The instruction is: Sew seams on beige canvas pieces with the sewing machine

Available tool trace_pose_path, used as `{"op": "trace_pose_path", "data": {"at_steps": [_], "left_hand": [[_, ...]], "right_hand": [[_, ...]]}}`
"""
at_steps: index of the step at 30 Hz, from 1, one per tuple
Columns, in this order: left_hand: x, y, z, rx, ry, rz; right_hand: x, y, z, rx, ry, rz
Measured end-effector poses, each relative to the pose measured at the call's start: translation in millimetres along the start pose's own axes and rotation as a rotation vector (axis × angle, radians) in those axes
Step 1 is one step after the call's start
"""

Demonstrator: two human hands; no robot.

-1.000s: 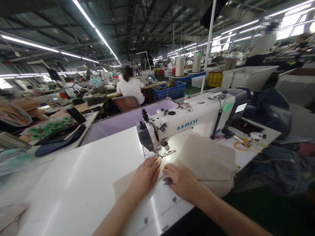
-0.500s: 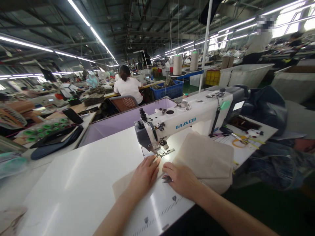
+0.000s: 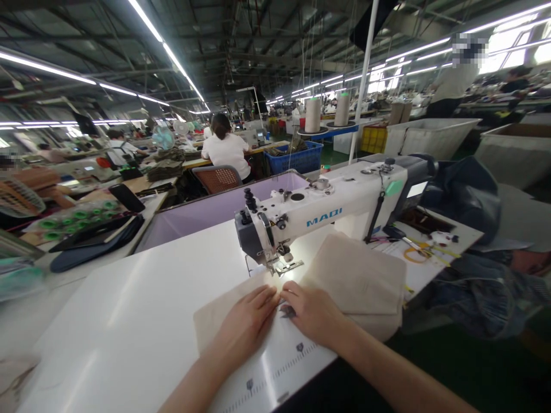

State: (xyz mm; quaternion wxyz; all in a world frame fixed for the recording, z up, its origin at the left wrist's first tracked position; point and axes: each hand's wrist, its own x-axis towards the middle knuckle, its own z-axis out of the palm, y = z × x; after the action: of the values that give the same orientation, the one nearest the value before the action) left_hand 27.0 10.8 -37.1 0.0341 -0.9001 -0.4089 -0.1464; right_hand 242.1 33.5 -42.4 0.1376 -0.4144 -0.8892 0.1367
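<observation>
A white sewing machine [image 3: 331, 215] stands on the white table. Beige fabric [image 3: 357, 275] lies under its presser foot [image 3: 290, 267] and spreads out to both sides. My left hand [image 3: 252, 315] presses on the left part of the fabric, fingers together, just in front of the foot. Close beside it, my right hand [image 3: 312, 312] has its thumb and fingers pinched at the fabric edge. A small dark metal tool [image 3: 287, 311], perhaps thread snips, shows under the right hand's fingers.
Orange-handled scissors [image 3: 415, 252] lie on the table's right end. A lilac bin [image 3: 189, 215] runs behind the table, with thread cones [image 3: 313, 116] above. A seated person [image 3: 226, 149] works further back. A phone [image 3: 126, 198] rests at the left.
My left hand has slid back from the presser foot toward me, uncovering more of the left fabric. The right hand has shifted slightly left, nearer the left fingertips.
</observation>
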Motion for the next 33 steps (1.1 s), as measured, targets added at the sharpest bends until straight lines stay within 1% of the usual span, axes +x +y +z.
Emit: {"op": "trace_pose_path", "data": {"at_steps": [7, 14, 18, 21, 26, 30, 33], "left_hand": [[11, -16, -0.9, -0.007, -0.039, -0.022], [22, -36, -0.6, -0.038, -0.064, -0.058], [27, -45, -2.1, -0.031, -0.056, -0.069], [30, -46, -3.3, -0.030, -0.043, -0.073], [29, -42, 0.1, -0.010, -0.028, -0.092], [27, -40, 3.7, 0.001, -0.032, -0.136], [27, -41, 3.3, -0.009, -0.038, -0.164]], "right_hand": [[4, -3, -4, -0.015, -0.014, 0.017], [1, 1, 1, -0.015, 0.009, 0.018], [0, 2, 2, -0.012, 0.012, 0.018], [-1, 1, 2, -0.008, 0.020, 0.020], [-2, 0, 2, 0.016, 0.038, 0.023], [-2, 0, 2, 0.042, 0.054, 0.028], [-3, 0, 2, 0.051, 0.055, 0.033]]}}
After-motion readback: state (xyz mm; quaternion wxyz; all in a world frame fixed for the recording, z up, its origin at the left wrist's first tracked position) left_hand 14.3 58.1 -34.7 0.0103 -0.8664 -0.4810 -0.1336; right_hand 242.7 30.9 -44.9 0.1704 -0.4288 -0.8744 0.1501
